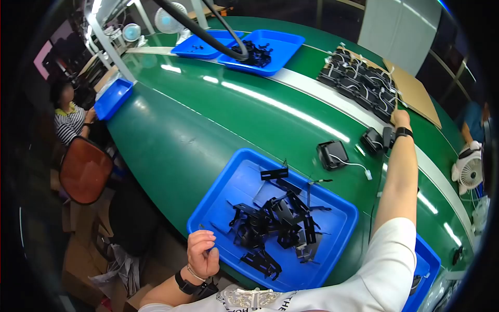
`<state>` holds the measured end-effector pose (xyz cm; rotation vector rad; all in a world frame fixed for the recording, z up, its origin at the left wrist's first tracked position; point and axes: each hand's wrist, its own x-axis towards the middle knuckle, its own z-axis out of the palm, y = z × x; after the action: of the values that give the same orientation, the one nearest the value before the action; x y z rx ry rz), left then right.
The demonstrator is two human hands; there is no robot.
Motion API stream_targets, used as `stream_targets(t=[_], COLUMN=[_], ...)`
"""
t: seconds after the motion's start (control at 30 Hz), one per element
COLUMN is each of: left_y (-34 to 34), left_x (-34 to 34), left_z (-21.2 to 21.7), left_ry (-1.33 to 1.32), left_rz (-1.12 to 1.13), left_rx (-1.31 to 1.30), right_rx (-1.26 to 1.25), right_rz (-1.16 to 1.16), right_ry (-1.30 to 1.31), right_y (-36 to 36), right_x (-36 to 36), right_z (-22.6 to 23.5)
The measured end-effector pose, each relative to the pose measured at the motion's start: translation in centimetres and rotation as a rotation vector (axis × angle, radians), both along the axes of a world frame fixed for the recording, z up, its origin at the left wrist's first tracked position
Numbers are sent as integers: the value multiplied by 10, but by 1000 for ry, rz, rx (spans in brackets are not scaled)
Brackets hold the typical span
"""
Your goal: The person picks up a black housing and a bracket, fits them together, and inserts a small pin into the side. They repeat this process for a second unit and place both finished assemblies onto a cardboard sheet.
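Observation:
My left hand (203,253) is at the left rim of a large blue tray (210,193). Its fingers are curled in and I see nothing in them. Loose black metal brackets (283,213) lie in a heap inside that tray. My right arm stretches far out, and my right hand (401,119) is closed at the near right corner of a cardboard sheet (393,102). Rows of black box-shaped units (358,78) with white cables cover this sheet. What the right fingers hold is hidden. Just below that hand stand black units (371,139), and another unit (332,155) with a white cable lies nearer.
Two blue trays (296,40) with small black parts stand at the far side. Another cardboard sheet (416,96) lies at far right, near a white fan (469,171). A blue tray (429,255) sits by my right side. A person (70,119) sits at left by a blue bin (115,98).

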<state>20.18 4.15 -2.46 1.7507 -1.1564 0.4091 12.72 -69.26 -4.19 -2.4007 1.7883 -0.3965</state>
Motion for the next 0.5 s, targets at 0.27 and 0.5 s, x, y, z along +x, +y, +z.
stream_targets(t=[0.27,0.5], left_y=[-6,-7], left_x=[-1,-3], left_z=[-3,-4], left_ry=[-6,-26], left_rz=[-19,0], left_rx=[7,44], right_rx=[194,393], right_rz=[-98,-154], right_ry=[-241,-431], right_y=[-28,23], right_x=[0,6], right_z=[-14,21])
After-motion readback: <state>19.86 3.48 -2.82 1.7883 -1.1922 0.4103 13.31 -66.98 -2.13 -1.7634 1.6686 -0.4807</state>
